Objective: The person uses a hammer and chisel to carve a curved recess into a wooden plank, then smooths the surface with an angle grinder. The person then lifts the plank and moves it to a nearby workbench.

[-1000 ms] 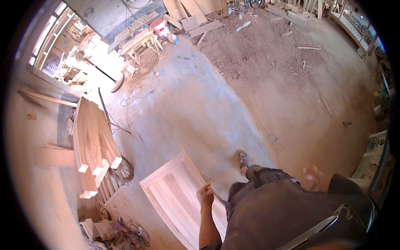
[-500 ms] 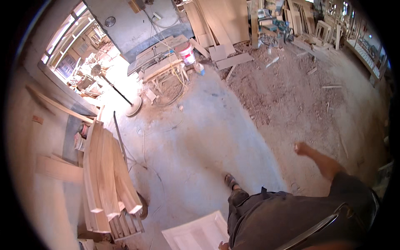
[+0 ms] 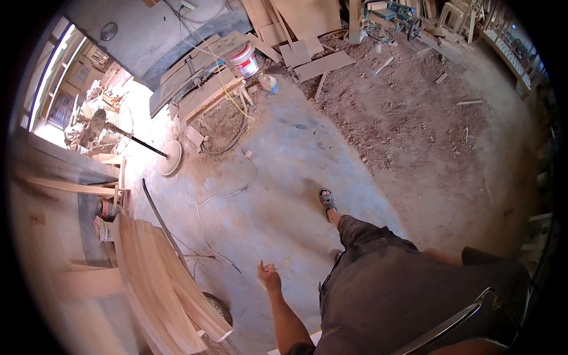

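My left hand (image 3: 269, 277) hangs in front of my body over the grey concrete floor (image 3: 284, 225). Its fingers are loosely bent and apart, and nothing shows in them. Nearest to it, on the left, is a stack of long curved wooden boards (image 3: 160, 278). Of my right arm (image 3: 444, 257) only a strip of skin beside the dark shirt can be seen; the right hand is out of sight. One sandalled foot (image 3: 326, 199) is forward on the floor.
A standing fan (image 3: 170, 158) is by the bright doorway. Beyond it, a low workbench (image 3: 207, 97) has a red and white bucket (image 3: 244, 61) on it. A loose cable (image 3: 222, 195) crosses the floor. Reddish rubble (image 3: 402, 118) spreads on the right; plywood sheets (image 3: 307, 23) lean at the back.
My left hand has swung forward into clear view, while my right hand has swung back out of sight. I have stepped forward; the boards and fan appear closer, and the pale panel has nearly left the view.
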{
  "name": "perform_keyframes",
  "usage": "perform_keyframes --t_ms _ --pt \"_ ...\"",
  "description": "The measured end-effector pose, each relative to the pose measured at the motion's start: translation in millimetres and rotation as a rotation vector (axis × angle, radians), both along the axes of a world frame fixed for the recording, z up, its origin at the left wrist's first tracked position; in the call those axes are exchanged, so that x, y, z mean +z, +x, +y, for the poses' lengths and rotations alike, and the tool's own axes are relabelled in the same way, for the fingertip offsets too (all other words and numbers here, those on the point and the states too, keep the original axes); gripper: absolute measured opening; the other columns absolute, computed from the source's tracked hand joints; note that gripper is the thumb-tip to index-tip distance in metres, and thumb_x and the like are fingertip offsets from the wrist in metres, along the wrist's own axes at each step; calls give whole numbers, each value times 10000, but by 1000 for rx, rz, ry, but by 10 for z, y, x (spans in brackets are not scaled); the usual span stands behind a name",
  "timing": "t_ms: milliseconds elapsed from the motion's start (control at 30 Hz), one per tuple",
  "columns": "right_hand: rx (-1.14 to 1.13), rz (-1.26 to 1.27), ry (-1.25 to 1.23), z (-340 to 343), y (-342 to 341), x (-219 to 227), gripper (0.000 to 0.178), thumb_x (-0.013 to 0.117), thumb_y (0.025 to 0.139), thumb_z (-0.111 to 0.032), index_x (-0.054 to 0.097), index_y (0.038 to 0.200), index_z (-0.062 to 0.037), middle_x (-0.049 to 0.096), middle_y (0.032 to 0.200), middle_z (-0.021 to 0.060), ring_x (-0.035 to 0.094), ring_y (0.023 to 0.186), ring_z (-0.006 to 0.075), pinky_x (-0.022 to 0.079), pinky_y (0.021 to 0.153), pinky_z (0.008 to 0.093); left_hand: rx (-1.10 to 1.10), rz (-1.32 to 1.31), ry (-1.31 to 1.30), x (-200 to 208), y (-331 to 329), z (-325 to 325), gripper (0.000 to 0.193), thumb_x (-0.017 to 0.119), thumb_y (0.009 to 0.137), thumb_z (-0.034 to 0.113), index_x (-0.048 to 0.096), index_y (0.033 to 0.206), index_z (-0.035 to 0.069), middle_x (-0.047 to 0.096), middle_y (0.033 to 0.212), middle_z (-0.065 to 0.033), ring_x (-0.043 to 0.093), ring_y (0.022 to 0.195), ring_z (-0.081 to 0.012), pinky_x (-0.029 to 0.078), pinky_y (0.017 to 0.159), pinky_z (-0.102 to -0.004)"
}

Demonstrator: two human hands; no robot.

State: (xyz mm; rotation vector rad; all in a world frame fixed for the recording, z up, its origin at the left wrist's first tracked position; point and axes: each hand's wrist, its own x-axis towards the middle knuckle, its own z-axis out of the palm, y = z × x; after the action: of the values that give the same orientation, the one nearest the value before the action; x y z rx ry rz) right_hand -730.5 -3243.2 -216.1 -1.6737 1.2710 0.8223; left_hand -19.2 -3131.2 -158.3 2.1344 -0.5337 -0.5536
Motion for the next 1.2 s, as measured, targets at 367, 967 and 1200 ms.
perform_keyframes --t_ms 367,967,1200 --pt "85 -75 -533 -5361 4013 3 312 628 764 -217 748 1004 -60 719 980 257 694 921 425 551 842 505 255 726 274 -620 105 -286 618 680 832 -14 488 1419 -21 674 855 -154 665 659 -222 547 562 -376" --pt "-379 -758 -59 -9317 8242 1208 239 621 870 -192 727 1014 -33 720 861 82 685 709 189 550 617 361 432 736 129 -670 1964 -3254 634 644 830 -46 457 1433 -100 704 905 -182 697 701 -237 593 615 -359" --pt "115 -916 -409 -10682 10039 837 244 616 962 -273 680 996 -40 654 785 71 615 644 179 490 550 359 600 421 -76 -189 2983 -4230 612 614 868 -30 419 1435 -152 717 897 -181 680 660 -206 560 578 -294"
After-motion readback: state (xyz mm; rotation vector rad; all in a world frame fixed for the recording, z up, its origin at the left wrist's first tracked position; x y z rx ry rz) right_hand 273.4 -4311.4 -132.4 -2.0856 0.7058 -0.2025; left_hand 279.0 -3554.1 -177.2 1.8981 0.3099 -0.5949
